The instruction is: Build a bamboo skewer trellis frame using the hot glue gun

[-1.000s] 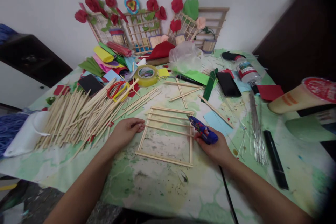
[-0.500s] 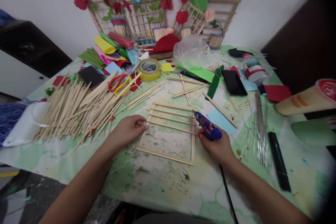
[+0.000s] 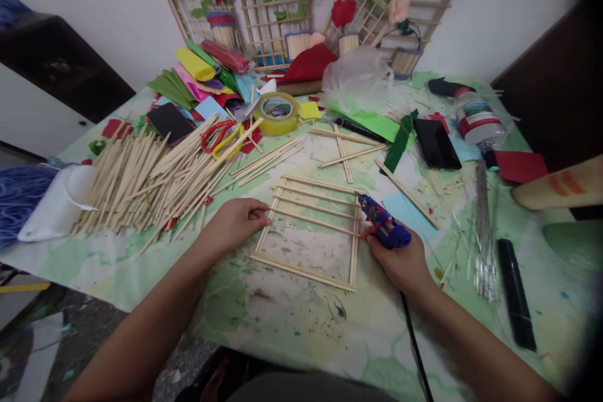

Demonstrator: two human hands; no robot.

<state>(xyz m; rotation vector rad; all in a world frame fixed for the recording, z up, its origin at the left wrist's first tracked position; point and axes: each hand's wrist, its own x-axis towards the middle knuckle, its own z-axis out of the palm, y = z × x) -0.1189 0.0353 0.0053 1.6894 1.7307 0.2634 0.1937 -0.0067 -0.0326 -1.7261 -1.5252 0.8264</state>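
Observation:
A frame of thin wooden sticks (image 3: 301,271) lies flat on the table, with several crossbars over its upper half. At its left side, my left hand (image 3: 245,218) has its fingers curled together, pinching the end of a crossbar stick (image 3: 313,225). My right hand (image 3: 400,259) is wrapped around a blue hot glue gun (image 3: 384,223) beside the frame's right side. The gun's nozzle points up and left, close to the frame's upper right corner. Fingertips of that hand come near the right end of the lowest crossbar. A black cord runs down from the gun.
A heap of loose sticks (image 3: 127,182) lies left, with scissors (image 3: 228,138) on it. Behind are a tape roll (image 3: 279,124), loose sticks and coloured paper (image 3: 195,64). A phone (image 3: 437,143), wires (image 3: 483,232) and a cup (image 3: 560,182) stand or lie right. Flower-covered lattices (image 3: 277,22) lean on the wall.
The camera view has shifted, so the whole scene sits a little higher and farther right. Both hands keep nearly the same places against the frame; the glue gun stays at its upper right.

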